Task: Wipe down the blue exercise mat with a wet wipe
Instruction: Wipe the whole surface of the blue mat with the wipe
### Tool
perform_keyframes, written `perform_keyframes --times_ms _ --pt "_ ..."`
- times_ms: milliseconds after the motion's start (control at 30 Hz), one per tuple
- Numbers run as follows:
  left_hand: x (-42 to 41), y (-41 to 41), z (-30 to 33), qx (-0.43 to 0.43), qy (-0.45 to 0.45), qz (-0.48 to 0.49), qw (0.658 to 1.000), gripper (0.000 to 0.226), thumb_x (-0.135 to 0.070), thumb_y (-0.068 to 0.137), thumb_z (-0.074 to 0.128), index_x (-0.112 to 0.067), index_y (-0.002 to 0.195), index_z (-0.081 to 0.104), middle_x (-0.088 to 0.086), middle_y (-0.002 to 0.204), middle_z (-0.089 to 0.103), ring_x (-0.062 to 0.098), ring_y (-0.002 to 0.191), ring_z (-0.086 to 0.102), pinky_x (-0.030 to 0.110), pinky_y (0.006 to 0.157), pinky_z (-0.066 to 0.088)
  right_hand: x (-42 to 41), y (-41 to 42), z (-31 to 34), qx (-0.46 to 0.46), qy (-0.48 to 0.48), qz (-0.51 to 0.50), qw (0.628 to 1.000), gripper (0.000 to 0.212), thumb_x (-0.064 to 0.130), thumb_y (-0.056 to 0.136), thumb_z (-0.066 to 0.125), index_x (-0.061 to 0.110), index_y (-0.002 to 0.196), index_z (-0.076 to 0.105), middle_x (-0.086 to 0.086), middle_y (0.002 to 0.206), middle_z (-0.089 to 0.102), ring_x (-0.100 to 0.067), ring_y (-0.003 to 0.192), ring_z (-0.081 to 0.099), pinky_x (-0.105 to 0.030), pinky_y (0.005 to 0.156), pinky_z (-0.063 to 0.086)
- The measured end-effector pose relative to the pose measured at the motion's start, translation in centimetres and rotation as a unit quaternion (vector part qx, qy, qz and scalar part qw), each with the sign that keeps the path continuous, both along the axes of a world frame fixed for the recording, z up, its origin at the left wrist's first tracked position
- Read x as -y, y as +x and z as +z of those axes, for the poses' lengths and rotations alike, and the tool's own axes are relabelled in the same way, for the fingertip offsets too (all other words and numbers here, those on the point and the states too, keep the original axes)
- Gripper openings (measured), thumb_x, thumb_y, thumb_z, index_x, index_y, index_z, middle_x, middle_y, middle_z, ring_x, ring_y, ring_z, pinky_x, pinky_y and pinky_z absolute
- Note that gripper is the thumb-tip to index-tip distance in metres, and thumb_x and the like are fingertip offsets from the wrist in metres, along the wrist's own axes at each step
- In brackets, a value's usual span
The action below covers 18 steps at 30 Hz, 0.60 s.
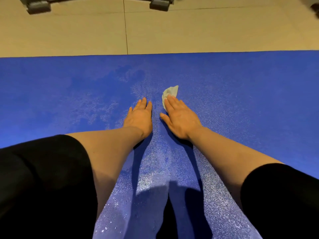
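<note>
Step in hand: wiping, mid-stroke by my judgement. My right hand point(179, 119) lies flat, fingers straight, pressing the wet wipe point(170, 94) onto the blue exercise mat point(241, 87) just right of frame centre. My left hand point(139, 115) rests flat beside it, fingers straight, holding nothing.

Mat: long axis runs left to right across the frame; its far edge meets the tiled floor point(77, 35) in the upper third.

Wipe: crumpled, peak pointing to the upper right.

Next move: likely a sweep toward the dry patches at left, pressure kept even, wipe kept under the fingers.
</note>
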<state>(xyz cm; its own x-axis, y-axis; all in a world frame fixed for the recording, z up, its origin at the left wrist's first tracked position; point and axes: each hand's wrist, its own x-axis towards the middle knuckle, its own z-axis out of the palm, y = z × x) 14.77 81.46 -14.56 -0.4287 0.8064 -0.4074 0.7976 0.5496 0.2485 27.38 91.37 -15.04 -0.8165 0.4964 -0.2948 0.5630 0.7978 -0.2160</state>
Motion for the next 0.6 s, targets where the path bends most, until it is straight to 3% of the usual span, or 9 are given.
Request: perform_keyframes --times_ms 100,200,300,433,600 --pt "0.2 0.1 0.4 0.008 -0.006 -0.013 1.0 0.066 -0.014 0.102 0.041 -0.012 0.155 0.003 0.006 0.163 -0.007 0.022 0.15 -0.004 0.038 0.12 0.003 -0.7 2.4 0.0 0.003 0.061 -0.036 0.997 0.061 0.041 0.105 0.024 0.006 0.154 0.014 -0.009 0.162 0.009 -0.02 0.149 0.008 -0.033 0.12 -0.002" --pt "1.0 0.2 0.7 0.012 -0.005 -0.017 1.0 0.064 -0.019 0.103 0.04 -0.012 0.155 0.003 0.005 0.163 -0.006 0.021 0.15 -0.003 0.037 0.12 0.004 1.6 1.2 -0.3 -0.003 0.032 -0.113 0.993 0.065 0.043 0.104 0.024 0.003 0.154 0.009 -0.013 0.162 0.004 -0.024 0.15 0.002 -0.035 0.121 -0.004" --pt "1.8 0.5 0.6 0.016 -0.004 -0.017 1.0 0.064 -0.017 0.103 0.039 -0.012 0.155 0.003 0.004 0.163 -0.006 0.019 0.15 -0.003 0.036 0.121 0.003 4.4 -0.8 -1.0 -0.01 0.005 -0.043 0.999 0.066 0.043 0.104 0.023 0.003 0.153 0.002 -0.014 0.162 -0.005 -0.023 0.15 -0.006 -0.034 0.119 -0.009" --pt "2.7 1.1 0.8 0.016 -0.004 -0.02 1.0 0.064 -0.02 0.103 0.041 -0.013 0.155 0.004 0.003 0.163 -0.006 0.019 0.15 -0.002 0.035 0.119 0.005 2.0 1.3 -0.3 0.033 0.04 0.055 0.997 0.068 0.047 0.103 0.02 0.008 0.154 0.0 -0.009 0.162 -0.006 -0.018 0.15 -0.005 -0.032 0.119 -0.008" --pt "4.0 1.9 0.9 0.023 0.001 -0.023 0.999 0.064 -0.02 0.103 0.04 -0.014 0.155 0.003 0.003 0.163 -0.007 0.019 0.15 -0.003 0.035 0.119 0.003 1.9 2.3 -0.3 0.06 0.037 -0.104 0.992 0.071 0.05 0.102 0.016 0.004 0.154 -0.001 -0.012 0.162 -0.007 -0.023 0.15 -0.008 -0.037 0.121 -0.007"
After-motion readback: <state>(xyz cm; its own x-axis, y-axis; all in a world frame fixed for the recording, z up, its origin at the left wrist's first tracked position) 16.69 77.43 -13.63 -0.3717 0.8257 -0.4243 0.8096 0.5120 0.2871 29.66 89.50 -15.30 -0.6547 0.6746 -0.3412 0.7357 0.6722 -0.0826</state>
